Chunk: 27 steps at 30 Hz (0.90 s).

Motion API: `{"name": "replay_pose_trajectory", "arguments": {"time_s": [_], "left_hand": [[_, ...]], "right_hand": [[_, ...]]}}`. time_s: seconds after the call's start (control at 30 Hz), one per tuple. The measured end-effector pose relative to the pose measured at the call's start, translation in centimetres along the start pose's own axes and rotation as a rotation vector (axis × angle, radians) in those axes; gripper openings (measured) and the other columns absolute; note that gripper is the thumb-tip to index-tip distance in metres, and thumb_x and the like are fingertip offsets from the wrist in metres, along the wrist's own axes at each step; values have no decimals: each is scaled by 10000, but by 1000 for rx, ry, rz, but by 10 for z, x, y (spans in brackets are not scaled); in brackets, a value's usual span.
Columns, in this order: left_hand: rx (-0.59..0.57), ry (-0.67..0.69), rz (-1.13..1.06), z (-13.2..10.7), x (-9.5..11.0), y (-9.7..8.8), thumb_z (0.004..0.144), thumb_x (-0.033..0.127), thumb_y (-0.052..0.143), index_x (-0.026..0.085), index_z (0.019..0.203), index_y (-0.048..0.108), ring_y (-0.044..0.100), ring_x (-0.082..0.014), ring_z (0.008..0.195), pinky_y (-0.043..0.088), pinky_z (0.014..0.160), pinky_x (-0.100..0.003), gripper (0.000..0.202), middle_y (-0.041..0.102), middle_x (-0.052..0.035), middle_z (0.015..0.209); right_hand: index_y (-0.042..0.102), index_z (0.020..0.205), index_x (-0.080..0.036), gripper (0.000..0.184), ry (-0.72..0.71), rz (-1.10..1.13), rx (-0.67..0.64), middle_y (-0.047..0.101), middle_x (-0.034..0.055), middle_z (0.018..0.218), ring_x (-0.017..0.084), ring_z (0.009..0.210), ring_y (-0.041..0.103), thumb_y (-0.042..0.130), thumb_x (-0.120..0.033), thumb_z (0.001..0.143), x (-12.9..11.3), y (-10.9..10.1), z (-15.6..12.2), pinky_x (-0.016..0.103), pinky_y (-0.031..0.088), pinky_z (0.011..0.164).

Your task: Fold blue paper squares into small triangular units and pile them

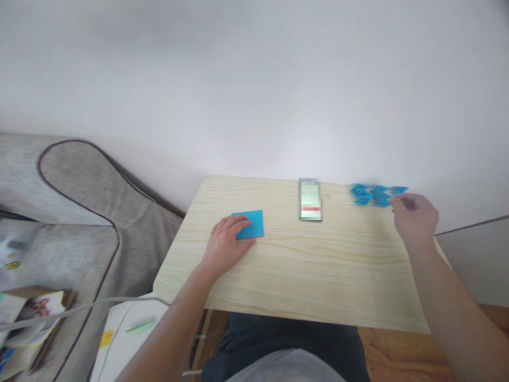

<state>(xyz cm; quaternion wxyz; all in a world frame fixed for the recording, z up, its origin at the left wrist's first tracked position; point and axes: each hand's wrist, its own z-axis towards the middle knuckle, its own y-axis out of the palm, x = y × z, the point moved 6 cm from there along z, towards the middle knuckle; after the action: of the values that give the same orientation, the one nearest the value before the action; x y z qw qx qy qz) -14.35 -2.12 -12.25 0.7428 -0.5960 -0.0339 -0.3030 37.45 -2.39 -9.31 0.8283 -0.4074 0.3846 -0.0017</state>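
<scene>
My left hand (228,241) lies on a square of blue paper (255,224) at the left part of the table. Its fingers are spread over the sheet's left side, the thumb along the near edge. At the far right, my right hand (415,215) has thumb and fingers pinched together at the right tip of a folded blue paper piece (382,201). Several more folded blue pieces (360,190) sit clustered beside it near the back edge, one (398,189) just beyond the fingertips. How much of the pinched piece is inside the fingers is hidden.
A phone (310,200) with a lit, pixelated screen lies on the light wooden table (294,276) between my hands. The white wall (254,95) rises behind it. To the left are a grey sofa (79,185), an open box (35,318) and a cable (99,301).
</scene>
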Motion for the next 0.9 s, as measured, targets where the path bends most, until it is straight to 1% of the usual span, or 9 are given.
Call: {"name": "replay_pose_trajectory", "arguments": {"time_s": [0.1, 0.13, 0.27, 0.33, 0.37, 0.5, 0.7, 0.8, 0.9], "left_hand": [[-14, 2, -18, 2, -6, 3, 853, 377, 738, 306, 1117, 735, 615, -289, 1201, 472, 1073, -495, 274, 708, -35, 1261], [-16, 3, -25, 3, -7, 3, 857, 388, 736, 307, 1095, 743, 622, -282, 1186, 475, 1067, -487, 252, 717, -30, 1243], [-25, 8, -52, 7, -12, 0, 856, 423, 745, 298, 1034, 764, 634, -262, 1165, 469, 1068, -463, 219, 736, -19, 1218], [-39, 7, -66, 9, -14, -1, 864, 435, 737, 293, 1004, 771, 641, -250, 1150, 470, 1061, -446, 202, 748, -12, 1198], [-46, 5, -71, 10, -15, -2, 875, 437, 726, 293, 992, 774, 644, -243, 1144, 471, 1055, -438, 191, 752, -8, 1188], [-60, 6, -43, 12, -14, -2, 888, 417, 711, 311, 959, 787, 634, -247, 1148, 463, 1031, -441, 147, 755, 5, 1187], [-28, 7, 2, 8, -5, -4, 888, 359, 714, 307, 884, 787, 641, -253, 1101, 427, 1014, -466, 90, 767, 10, 1143], [72, 22, 24, 5, 7, -19, 907, 304, 692, 270, 869, 772, 645, -250, 1066, 407, 1021, -471, 94, 785, -12, 1042], [225, 121, 40, -3, 31, -38, 919, 258, 678, 258, 868, 754, 644, -238, 1039, 374, 1045, -490, 92, 786, -8, 1031]], "right_hand": [[737, 1014, -203, 249, -71, 124, -82, 744, 64, 847, 169, 705, 661, 650, -400, 889, -46, 17, -59, 295, 523, 688], [733, 1001, -209, 239, -90, 224, -151, 742, 54, 861, 171, 707, 658, 652, -403, 887, -62, 25, -80, 295, 521, 677], [731, 960, -237, 185, -210, 402, -539, 730, 20, 815, 172, 700, 654, 627, -378, 901, -128, 64, -164, 295, 510, 645], [732, 994, -242, 182, -306, 409, -719, 746, 25, 846, 177, 729, 669, 598, -337, 915, -153, 82, -196, 314, 521, 693], [737, 984, -245, 170, -335, 409, -762, 753, 28, 867, 179, 745, 674, 605, -322, 908, -162, 90, -207, 320, 521, 711], [750, 954, -249, 141, -393, 391, -822, 749, 26, 877, 182, 780, 663, 633, -288, 887, -182, 109, -227, 330, 504, 750], [741, 1003, -262, 156, -372, 383, -852, 741, 12, 849, 176, 752, 652, 645, -297, 886, -188, 121, -228, 322, 488, 718], [693, 1115, -262, 227, -332, 413, -855, 729, -1, 845, 160, 725, 651, 627, -291, 899, -190, 122, -226, 308, 503, 701], [592, 1295, -278, 384, -296, 519, -817, 720, -3, 919, 145, 734, 655, 604, -258, 912, -192, 110, -223, 294, 524, 701]]}}
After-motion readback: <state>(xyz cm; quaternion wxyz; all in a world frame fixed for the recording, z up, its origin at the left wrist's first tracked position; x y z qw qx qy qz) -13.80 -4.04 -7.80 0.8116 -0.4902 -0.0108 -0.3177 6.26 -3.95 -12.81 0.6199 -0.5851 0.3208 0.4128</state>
